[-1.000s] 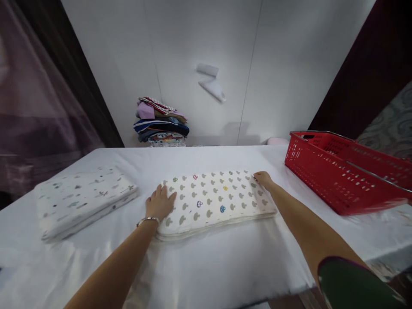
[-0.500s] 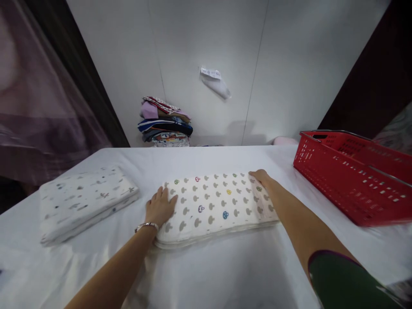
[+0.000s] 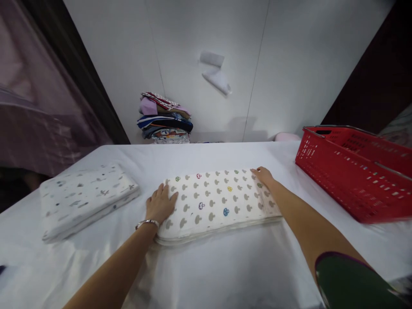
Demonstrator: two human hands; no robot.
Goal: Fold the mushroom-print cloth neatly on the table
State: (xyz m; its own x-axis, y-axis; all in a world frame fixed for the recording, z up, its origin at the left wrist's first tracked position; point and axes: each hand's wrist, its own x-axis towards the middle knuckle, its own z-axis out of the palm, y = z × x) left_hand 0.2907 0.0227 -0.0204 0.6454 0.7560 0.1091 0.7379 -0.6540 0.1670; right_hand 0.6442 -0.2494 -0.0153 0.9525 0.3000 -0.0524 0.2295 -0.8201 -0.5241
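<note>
A folded white cloth (image 3: 212, 199) printed with grey and a few coloured mushrooms lies flat on the white-covered table, in several layers. My left hand (image 3: 160, 202) rests at its left edge, fingers stretched and spread, the thumb reaching onto the print. A bracelet circles that wrist. At the cloth's far right corner, my right hand (image 3: 262, 175) touches the edge with its fingers extended; part of that hand is turned from view. Left of them lies another folded white cloth (image 3: 86, 197) with a small grey-green pattern, apart from both hands.
On the right stands a red perforated plastic basket (image 3: 347, 180) with metal handles. A stack of folded fabrics (image 3: 165, 118) sits beyond the table's far edge, against the pale wall. Paper (image 3: 214, 71) hangs on that wall. Mauve curtains (image 3: 38, 111) hang at the left.
The view has shifted slightly. Both hands stay at the two ends of the mushroom-print cloth, with no clear movement of the cloth on the table.
</note>
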